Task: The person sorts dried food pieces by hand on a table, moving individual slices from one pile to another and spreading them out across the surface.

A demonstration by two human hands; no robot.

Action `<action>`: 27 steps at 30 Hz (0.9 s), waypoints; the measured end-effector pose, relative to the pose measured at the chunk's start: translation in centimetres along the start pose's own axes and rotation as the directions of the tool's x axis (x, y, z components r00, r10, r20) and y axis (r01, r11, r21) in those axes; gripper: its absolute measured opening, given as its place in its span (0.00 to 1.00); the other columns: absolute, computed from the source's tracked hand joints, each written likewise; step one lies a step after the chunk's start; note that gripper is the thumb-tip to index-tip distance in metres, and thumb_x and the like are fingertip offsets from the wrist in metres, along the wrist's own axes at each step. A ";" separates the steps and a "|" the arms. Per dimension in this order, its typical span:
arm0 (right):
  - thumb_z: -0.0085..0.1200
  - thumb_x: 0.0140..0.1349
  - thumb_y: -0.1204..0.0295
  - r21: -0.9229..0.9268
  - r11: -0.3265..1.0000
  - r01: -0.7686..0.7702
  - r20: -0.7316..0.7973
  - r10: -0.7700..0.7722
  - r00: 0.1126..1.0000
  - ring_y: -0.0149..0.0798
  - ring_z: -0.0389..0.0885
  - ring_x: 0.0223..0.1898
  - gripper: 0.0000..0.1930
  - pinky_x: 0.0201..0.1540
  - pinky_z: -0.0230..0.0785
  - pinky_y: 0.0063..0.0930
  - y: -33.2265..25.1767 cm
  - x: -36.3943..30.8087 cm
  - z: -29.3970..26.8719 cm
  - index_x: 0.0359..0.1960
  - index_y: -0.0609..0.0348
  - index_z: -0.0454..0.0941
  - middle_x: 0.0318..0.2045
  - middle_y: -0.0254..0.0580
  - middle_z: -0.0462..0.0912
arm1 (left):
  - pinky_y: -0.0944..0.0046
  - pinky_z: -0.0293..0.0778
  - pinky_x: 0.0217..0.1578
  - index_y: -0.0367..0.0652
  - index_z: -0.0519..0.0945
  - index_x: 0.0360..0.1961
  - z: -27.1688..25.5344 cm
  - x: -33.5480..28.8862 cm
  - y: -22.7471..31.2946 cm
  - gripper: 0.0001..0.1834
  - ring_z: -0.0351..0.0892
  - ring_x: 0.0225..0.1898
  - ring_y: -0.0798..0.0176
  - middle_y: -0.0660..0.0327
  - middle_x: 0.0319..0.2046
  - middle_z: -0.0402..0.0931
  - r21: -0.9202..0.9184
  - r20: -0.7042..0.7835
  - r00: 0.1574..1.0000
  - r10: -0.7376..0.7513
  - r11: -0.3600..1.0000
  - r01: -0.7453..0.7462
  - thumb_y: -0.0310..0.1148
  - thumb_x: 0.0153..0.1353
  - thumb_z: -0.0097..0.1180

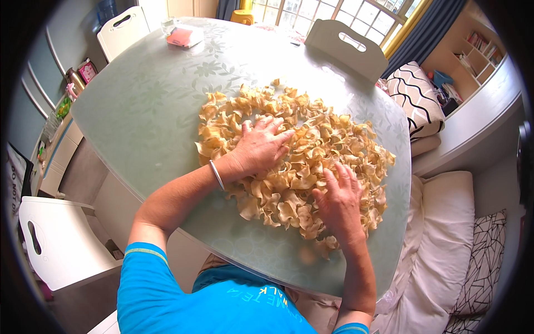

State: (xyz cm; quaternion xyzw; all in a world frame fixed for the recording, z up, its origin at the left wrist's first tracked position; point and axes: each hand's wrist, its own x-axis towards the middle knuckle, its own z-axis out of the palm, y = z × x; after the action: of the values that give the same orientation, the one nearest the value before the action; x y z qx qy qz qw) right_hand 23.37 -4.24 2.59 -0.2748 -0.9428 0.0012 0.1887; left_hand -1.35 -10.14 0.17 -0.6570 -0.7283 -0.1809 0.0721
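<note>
A wide heap of curled, thin, yellowish-tan dried pieces point(289, 206) is spread over a frosted glass table point(139, 122). My left hand point(262, 146) lies on the left part of the heap, palm down, its fingers apart and touching the pieces. A pale bangle point(217, 175) circles that wrist. On the right part of the heap rests my right hand point(340, 203), fingers apart and slightly bent among the pieces. Neither hand is seen gripping anything, though both palms are hidden. A few pieces lie loose at the heap's near edge.
A red and white packet point(184, 36) lies at the table's far left. White chairs stand at the far left point(123, 32), far right point(346, 49) and near left point(67, 239). A patterned cushion point(414, 97) and a cream-covered seat point(439, 228) line the right side.
</note>
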 end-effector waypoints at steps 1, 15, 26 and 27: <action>0.65 0.56 0.61 0.053 0.997 0.049 0.004 -0.049 0.999 0.55 0.62 0.66 0.29 0.67 0.52 0.51 -0.9 0.1 -0.5 0.60 0.53 0.73 0.62 0.53 0.68 | 0.38 0.59 0.60 0.58 0.73 0.63 0.0 -0.1 0.3 0.24 0.61 0.67 0.47 0.52 0.65 0.65 -0.006 -0.008 1.000 0.022 1.000 -0.022 0.47 0.67 0.53; 0.65 0.54 0.61 0.188 0.958 0.218 0.168 -0.250 0.954 0.55 0.62 0.67 0.31 0.67 0.52 0.51 -4.1 -0.3 -0.4 0.62 0.44 0.72 0.65 0.50 0.66 | 0.33 0.61 0.58 0.54 0.72 0.63 -0.9 -0.5 1.3 0.26 0.60 0.68 0.47 0.53 0.67 0.62 -0.031 0.101 0.994 0.042 0.999 -0.039 0.45 0.65 0.54; 0.63 0.55 0.56 0.093 0.993 0.076 0.142 -0.089 0.986 0.52 0.62 0.67 0.32 0.67 0.51 0.51 -1.9 -0.1 -0.5 0.62 0.48 0.72 0.65 0.50 0.68 | 0.36 0.61 0.59 0.54 0.70 0.65 -1.6 -0.3 0.3 0.29 0.59 0.69 0.47 0.51 0.66 0.64 -0.043 0.175 0.984 -0.009 0.999 0.016 0.51 0.65 0.54; 0.64 0.55 0.56 0.099 0.993 0.069 0.140 -0.082 0.987 0.53 0.62 0.67 0.32 0.67 0.50 0.51 -1.7 0.0 -0.6 0.62 0.48 0.72 0.65 0.50 0.68 | 0.35 0.61 0.59 0.54 0.70 0.65 -1.5 -0.4 0.3 0.29 0.59 0.69 0.47 0.51 0.66 0.64 -0.038 0.173 0.985 -0.007 0.999 0.014 0.51 0.65 0.54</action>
State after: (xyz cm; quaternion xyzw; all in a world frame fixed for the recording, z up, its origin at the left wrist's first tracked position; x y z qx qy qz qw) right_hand 22.72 -5.77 3.31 -0.2289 -0.9626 0.0582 0.1330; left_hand -1.24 -10.99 1.49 -0.6675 -0.7317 -0.1380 -0.0051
